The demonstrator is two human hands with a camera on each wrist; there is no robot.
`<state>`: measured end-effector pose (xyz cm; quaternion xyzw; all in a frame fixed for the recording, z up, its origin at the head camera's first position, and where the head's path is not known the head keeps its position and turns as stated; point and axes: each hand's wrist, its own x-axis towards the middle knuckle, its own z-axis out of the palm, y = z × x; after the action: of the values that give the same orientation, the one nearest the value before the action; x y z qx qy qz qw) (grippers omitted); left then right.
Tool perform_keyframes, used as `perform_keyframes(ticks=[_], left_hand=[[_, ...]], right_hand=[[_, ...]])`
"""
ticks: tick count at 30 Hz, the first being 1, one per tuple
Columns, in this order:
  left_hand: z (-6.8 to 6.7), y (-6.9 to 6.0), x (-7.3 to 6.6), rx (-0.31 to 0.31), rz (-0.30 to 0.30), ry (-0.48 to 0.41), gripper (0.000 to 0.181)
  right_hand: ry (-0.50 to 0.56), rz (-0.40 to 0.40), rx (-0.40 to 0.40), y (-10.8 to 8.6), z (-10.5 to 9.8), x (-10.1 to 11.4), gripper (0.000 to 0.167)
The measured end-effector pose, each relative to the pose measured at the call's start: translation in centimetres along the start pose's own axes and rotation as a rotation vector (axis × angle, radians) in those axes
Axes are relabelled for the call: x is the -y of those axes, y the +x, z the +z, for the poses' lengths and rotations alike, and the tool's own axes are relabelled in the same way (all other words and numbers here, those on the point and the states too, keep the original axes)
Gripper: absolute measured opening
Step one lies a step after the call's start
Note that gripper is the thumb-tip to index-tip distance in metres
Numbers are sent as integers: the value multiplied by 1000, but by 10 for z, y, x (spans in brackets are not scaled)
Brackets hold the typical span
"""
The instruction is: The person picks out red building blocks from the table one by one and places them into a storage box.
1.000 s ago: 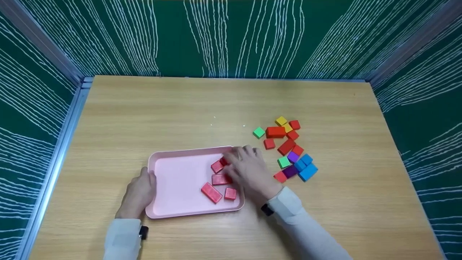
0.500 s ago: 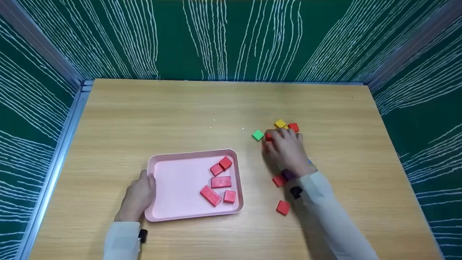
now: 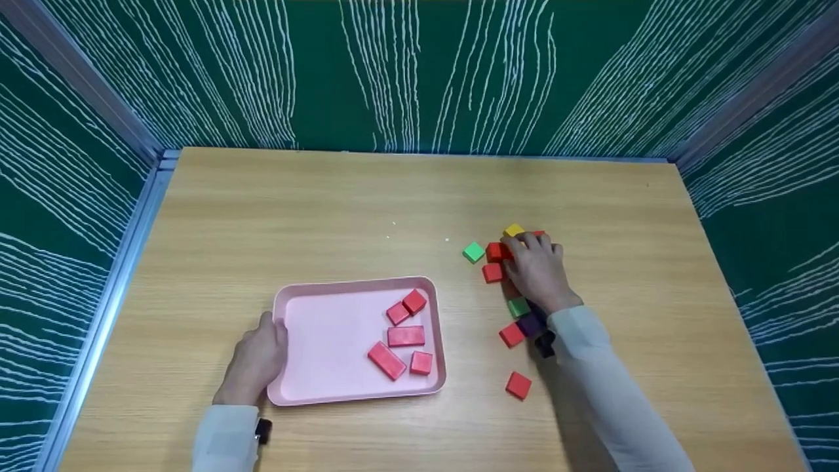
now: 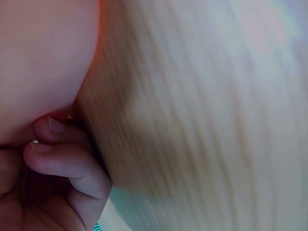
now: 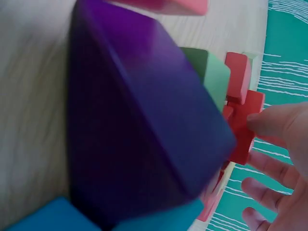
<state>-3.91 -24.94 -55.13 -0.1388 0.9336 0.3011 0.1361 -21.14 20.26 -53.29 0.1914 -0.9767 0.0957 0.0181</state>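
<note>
Red block (image 5: 240, 137) touches right hand's (image 3: 541, 272) thumb, fingers parted.

Pale sleeves (image 3: 609, 380), bare hands (image 3: 254, 359); black wrist cameras (image 3: 263, 431)

Green panels (image 3: 334, 78) round the wooden table (image 3: 328, 210) suggest a booth.

head: even, soft shadows (image 3: 569, 406) | left wrist: shaded hand (image 4: 67, 166), top-right glare (image 4: 267, 24) | right wrist: purple block (image 5: 154, 86) blurred
</note>
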Motion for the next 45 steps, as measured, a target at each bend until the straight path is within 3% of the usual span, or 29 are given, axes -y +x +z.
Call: perform_keyframes(ticks=[9, 15, 20, 28, 35, 40, 45], left_hand=[[1, 0, 0, -14, 9, -3, 44], [0, 1, 1, -13, 19, -13, 43], [0, 1, 1, -17, 16, -9, 44], [0, 1, 0, -31, 25, -9, 40], [0, 0, 0, -42, 28, 1, 40], [0, 1, 0, -44, 27, 4, 39], [0, 2, 0, -34, 20, 2, 38]], right_hand=[[-24, -7, 8, 1, 0, -2, 42], [-9, -55, -79, 0, -7, 10, 39], [26, -147, -113, 2, -17, 40, 40], [80, -275, -36, 2, -20, 111, 48], [20, -383, -13, 1, -11, 164, 39], [18, -473, -17, -1, 1, 187, 40], [-8, -486, 38, -4, 11, 199, 38]])
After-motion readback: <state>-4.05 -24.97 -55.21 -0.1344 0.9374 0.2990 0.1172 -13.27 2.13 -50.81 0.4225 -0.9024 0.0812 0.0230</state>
